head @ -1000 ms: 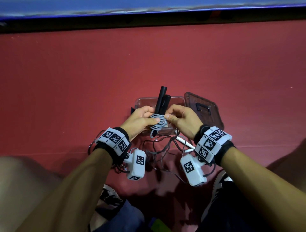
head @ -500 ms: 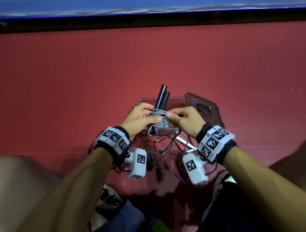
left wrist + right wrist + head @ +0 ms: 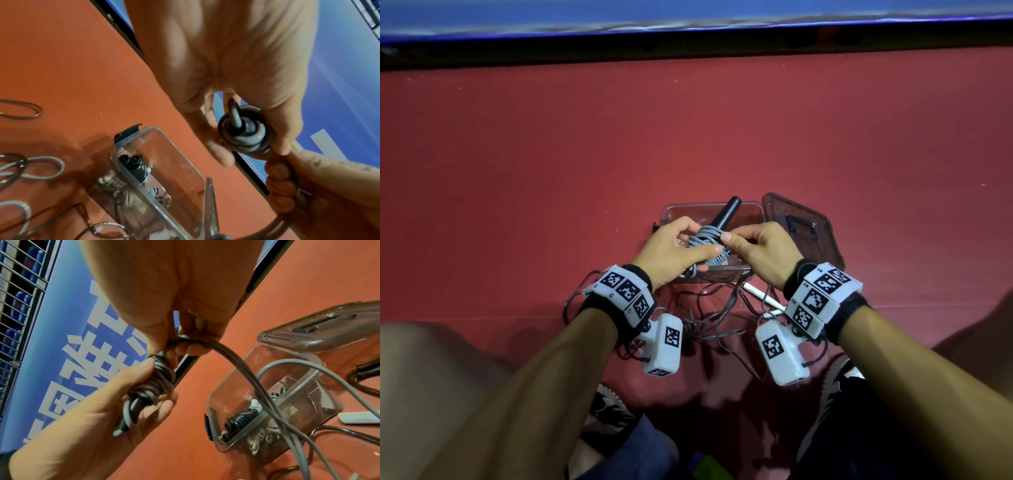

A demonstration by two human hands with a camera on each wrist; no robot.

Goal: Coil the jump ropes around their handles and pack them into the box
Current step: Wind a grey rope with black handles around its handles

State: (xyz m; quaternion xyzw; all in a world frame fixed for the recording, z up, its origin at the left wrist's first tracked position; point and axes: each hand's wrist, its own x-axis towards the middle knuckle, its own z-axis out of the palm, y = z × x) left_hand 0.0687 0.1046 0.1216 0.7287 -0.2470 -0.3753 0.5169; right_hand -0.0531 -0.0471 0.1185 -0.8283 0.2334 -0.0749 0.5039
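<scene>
— Since the red floor (image 3: 551, 154) takes up most of what I can see, start there: what sits on it?

— A clear plastic box (image 3: 671, 209), open, right in front of the person, with its tinted lid (image 3: 822, 240) lying just beside it on the right. Through the box wall, in the right wrist view, I make out a black coiled jump rope (image 3: 242, 417) and a pale coiled one (image 3: 255, 446) already inside.

— And the loose stuff nearer the person?

— Tangled rope (image 3: 709, 318) spread on the floor between the wrists, dark and grey strands mixed, plus a white handle (image 3: 760, 297) lying near the right wrist.

— What are the hands doing?

— Both are raised above the box. The left hand (image 3: 671, 251) has its fingers and thumb curled round the grey coiled bundle (image 3: 707, 245), wound on black handles (image 3: 727, 214) that stick up and away. The right hand (image 3: 763, 251) pinches the grey rope (image 3: 226, 353) right against the bundle; from its fingers the strand trails down across the box.

— So that rope is not in the box?

— No, it is held above it.
</scene>
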